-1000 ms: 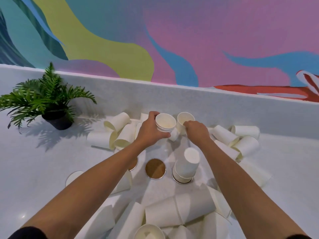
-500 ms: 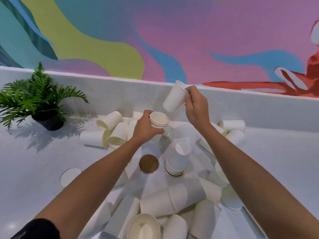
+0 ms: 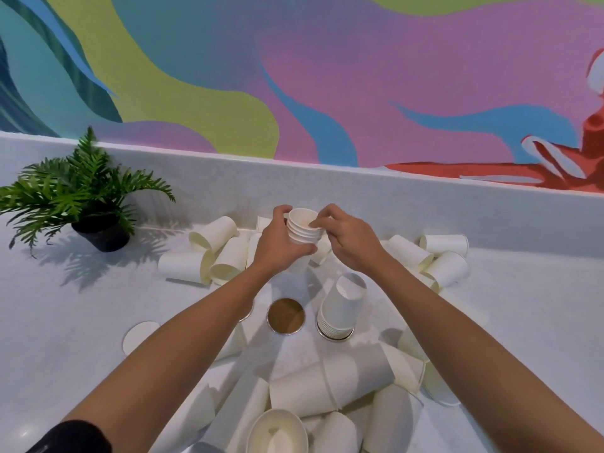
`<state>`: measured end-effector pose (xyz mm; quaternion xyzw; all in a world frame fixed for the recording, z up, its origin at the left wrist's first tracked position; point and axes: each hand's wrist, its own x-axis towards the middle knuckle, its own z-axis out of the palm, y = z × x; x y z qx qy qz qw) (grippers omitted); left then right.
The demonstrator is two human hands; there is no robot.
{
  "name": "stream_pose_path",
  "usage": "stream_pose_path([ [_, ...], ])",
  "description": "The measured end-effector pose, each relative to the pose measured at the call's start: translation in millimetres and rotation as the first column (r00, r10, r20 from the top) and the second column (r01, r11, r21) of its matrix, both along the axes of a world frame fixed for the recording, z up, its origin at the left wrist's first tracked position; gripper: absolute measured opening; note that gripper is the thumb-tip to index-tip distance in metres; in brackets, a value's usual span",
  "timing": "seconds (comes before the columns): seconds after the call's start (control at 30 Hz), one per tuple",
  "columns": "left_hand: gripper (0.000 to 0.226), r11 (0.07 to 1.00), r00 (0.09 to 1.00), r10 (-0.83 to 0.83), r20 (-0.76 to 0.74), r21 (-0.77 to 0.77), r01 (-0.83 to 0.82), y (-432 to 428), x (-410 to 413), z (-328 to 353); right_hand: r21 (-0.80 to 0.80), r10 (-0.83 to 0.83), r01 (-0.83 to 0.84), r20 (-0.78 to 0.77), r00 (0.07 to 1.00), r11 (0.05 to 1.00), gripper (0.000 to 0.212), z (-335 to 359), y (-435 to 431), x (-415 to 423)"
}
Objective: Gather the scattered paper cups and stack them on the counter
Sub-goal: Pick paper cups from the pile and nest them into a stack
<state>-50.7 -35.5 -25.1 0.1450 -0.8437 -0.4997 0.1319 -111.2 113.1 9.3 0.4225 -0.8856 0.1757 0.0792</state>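
Observation:
My left hand [image 3: 277, 241] grips a nested stack of white paper cups [image 3: 304, 228], mouths up, above the white counter [image 3: 65, 322]. My right hand [image 3: 346, 238] pinches the rim of the top cup in that stack. An upside-down stack of cups [image 3: 341, 305] stands in a round counter hole below my hands. Loose cups lie on their sides to the left [image 3: 212, 253], to the right [image 3: 438, 259] and in a heap at the front [image 3: 330, 384].
A potted fern [image 3: 85, 197] stands at the back left. A round hole with a brown bottom [image 3: 286, 316] is beside the upside-down stack. A flat white lid [image 3: 139, 331] lies at the left. A raised ledge [image 3: 425, 204] and painted wall run behind.
My right hand lifted a cup from the back, brought it down and set it into the stack in my left hand. The stack is one cup taller.

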Motion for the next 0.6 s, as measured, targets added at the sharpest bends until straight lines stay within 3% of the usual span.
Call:
stream_pose_path([
  [0.13, 0.092, 1.000, 1.000, 0.023, 0.021, 0.008, -0.023, -13.6, 3.3, -7.4, -0.197, -0.215, 0.231, 0.100, 0.971, 0.953, 0.028, -5.6, 6.1, -13.1],
  [0.23, 0.093, 0.999, 0.999, 0.036, 0.034, 0.014, -0.036, -22.1, 4.7, -10.3, -0.063, -0.319, 0.340, 0.217, 0.923, 0.938, 0.031, -20.4, 9.5, -30.6],
  [0.37, 0.093, 0.998, 0.997, 0.063, 0.053, 0.002, -0.063, -31.4, 1.3, -13.0, 0.241, -0.266, 0.195, 0.314, 0.911, 0.951, 0.058, -43.5, 1.8, -45.6],
  [0.6, 0.093, 0.999, 0.997, 0.052, 0.060, 0.013, -0.053, -30.6, -8.2, -21.1, 0.259, -0.206, 0.103, 0.411, 0.888, 0.960, 0.086, -66.1, -32.0, -60.6],
])
